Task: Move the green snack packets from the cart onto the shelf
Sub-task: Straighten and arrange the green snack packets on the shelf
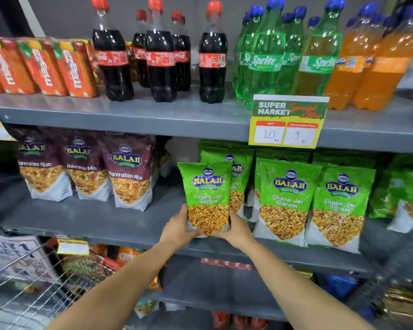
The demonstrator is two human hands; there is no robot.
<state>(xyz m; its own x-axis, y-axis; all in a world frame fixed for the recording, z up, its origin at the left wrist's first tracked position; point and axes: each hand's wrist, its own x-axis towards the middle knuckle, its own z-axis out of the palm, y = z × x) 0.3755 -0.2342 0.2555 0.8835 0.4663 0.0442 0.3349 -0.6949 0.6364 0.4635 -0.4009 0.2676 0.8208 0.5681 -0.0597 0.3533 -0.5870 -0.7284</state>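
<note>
Supermarket aisle, cart (22,277) btm left. Left hand (177,231) & right hand (236,231) clamped on green packet (206,198), upright at middle shelf (134,225) edge. Imo it'll flop fwd w/o leaning on the packet behind (239,172).

Both bare forearms reach forward and upward, converging. The left hand (179,228) and right hand (236,228) face each other, palms inward, fingers curled closed around something gripped between them, wrists straight.
</note>
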